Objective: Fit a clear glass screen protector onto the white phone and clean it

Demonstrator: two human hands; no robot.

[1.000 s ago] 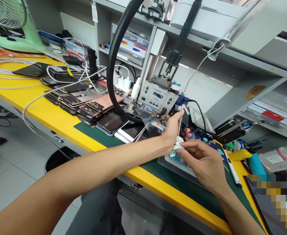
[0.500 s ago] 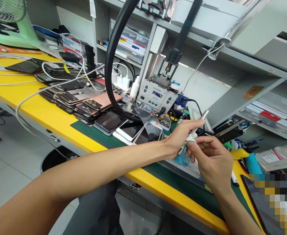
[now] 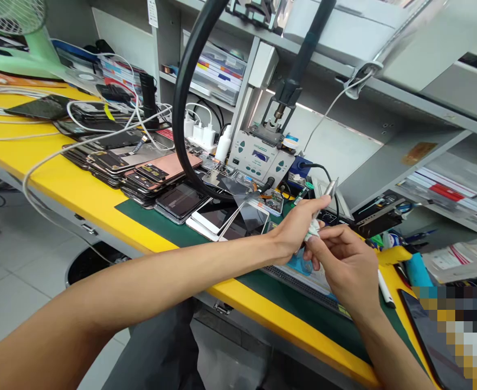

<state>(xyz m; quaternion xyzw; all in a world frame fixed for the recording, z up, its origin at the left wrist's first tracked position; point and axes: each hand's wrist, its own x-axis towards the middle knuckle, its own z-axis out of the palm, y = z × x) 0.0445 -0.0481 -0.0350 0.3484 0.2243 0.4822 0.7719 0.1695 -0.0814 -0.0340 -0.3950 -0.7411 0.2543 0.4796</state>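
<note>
My left hand (image 3: 295, 227) is closed around a thin, silver-edged, phone-like slab (image 3: 331, 187). It is tilted nearly edge-on, so its faces are mostly hidden. A crumpled whitish cloth or tissue (image 3: 312, 229) is pinched between the thumb and fingers of my right hand (image 3: 346, 265), pressed against the slab's near side. Both hands are together above the green mat (image 3: 328, 325). Beneath them, a light blue item (image 3: 301, 264) shows only in part, beside a metal-edged plate with a perforated rim (image 3: 295, 284).
Stacked phone parts (image 3: 153, 176) and white-framed screens (image 3: 214, 216) lie left of my hands. Behind stands a grey control unit (image 3: 258, 157), with a thick black hose (image 3: 179, 108) arching in front. A tablet (image 3: 429, 336) lies right on the yellow bench (image 3: 59, 157).
Both hands have shifted slightly left with the slab and the cloth. The slab has turned a little, showing more of its far end as a narrow silver face.
</note>
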